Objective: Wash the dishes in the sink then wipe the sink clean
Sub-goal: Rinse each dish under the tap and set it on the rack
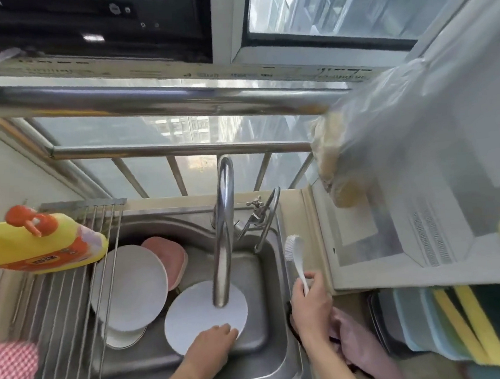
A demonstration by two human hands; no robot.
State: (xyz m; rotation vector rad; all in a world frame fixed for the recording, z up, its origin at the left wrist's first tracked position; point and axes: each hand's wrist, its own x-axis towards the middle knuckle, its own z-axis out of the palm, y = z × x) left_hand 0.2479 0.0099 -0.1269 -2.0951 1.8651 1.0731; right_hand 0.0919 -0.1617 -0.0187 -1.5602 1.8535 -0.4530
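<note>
Pretty clearly a home kitchen: a stainless steel sink point(267, 277) at centre frame holding round white plates point(130, 285) under a curved chrome faucet point(224, 236), a yellow dish soap bottle with an orange pump point(37, 242) on the left, and apartment blocks outside the window point(348, 5) at top.

Brushed steel sink point(268, 280), glossy chrome faucet point(224, 236), smooth white plates point(130, 285), plastic brush point(296, 256).

plates point(127, 285) in sink point(268, 280) | rack point(60, 309) left | brush point(296, 254) right
</note>
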